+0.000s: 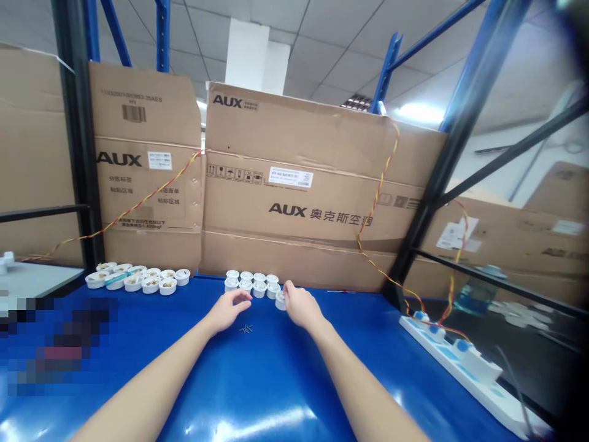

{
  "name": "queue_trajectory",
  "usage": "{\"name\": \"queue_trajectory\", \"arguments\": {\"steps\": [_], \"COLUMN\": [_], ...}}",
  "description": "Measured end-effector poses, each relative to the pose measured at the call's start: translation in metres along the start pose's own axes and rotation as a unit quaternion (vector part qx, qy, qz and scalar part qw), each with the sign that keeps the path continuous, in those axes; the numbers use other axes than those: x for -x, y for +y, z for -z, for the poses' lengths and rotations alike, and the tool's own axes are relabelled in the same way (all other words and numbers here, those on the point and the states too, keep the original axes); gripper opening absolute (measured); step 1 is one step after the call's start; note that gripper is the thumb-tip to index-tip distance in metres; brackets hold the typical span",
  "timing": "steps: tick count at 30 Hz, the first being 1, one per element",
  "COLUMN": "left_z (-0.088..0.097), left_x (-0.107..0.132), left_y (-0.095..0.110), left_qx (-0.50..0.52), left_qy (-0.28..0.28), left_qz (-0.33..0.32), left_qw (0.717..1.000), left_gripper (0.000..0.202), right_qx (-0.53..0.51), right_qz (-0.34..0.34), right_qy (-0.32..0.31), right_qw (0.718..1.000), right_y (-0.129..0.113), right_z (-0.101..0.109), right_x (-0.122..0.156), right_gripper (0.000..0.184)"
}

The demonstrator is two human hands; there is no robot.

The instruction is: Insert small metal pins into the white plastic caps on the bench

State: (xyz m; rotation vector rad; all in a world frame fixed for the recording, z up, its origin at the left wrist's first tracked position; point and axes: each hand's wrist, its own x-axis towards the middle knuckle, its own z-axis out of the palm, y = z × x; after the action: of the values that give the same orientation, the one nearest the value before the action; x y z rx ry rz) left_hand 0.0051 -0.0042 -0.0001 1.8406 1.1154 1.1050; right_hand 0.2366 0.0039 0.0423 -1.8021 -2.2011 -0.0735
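Observation:
Both my arms reach forward over a blue table. My right hand has its fingers closed round a small white round part at the right end of a cluster of several white round parts. My left hand rests on the table just left of it, fingers curled with thumb and forefinger apart, nothing visible in it. A few small dark metal pieces lie on the table between my wrists.
A second group of white cups holding brown bits sits at the back left. Large AUX cardboard boxes stand behind the table. A white strip with blue knobs lies along the right edge, with red-yellow wires above. A black rack post stands right.

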Motion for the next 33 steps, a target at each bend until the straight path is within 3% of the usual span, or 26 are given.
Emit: {"name": "queue_trajectory", "arguments": {"steps": [3, 7, 10, 16, 19, 24, 33], "left_z": [0.000, -0.001, -0.002, -0.005, -0.006, -0.005, -0.004], "left_x": [0.000, 0.002, 0.003, 0.002, 0.003, 0.006, 0.010], "left_y": [0.002, 0.003, 0.001, -0.001, 0.004, 0.012, 0.018], "left_qx": [-0.031, -0.069, -0.100, -0.146, -0.152, -0.169, -0.158], "left_qy": [0.014, 0.010, 0.008, 0.022, 0.037, 0.031, 0.020], "left_qz": [-0.013, -0.025, -0.026, -0.017, -0.055, -0.115, -0.127], "left_qw": [0.999, 0.997, 0.995, 0.989, 0.986, 0.978, 0.979], "left_gripper": [0.025, 0.040, 0.039, 0.046, 0.045, 0.035, 0.037], "right_qx": [-0.101, -0.277, -0.332, -0.290, -0.256, -0.181, -0.134], "right_qz": [0.070, 0.178, 0.194, 0.160, 0.170, 0.201, 0.196], "right_qy": [0.009, 0.000, 0.023, 0.083, 0.093, 0.089, 0.074], "right_qw": [0.992, 0.944, 0.923, 0.940, 0.947, 0.958, 0.969], "right_y": [-0.016, -0.034, -0.039, -0.034, -0.036, -0.041, -0.043], "right_z": [-0.004, -0.015, -0.022, -0.030, -0.029, -0.022, -0.016], "right_x": [0.006, 0.013, 0.013, 0.007, 0.008, 0.013, 0.015], "right_gripper": [0.019, 0.019, 0.015, 0.010, 0.010, 0.011, 0.012]}}
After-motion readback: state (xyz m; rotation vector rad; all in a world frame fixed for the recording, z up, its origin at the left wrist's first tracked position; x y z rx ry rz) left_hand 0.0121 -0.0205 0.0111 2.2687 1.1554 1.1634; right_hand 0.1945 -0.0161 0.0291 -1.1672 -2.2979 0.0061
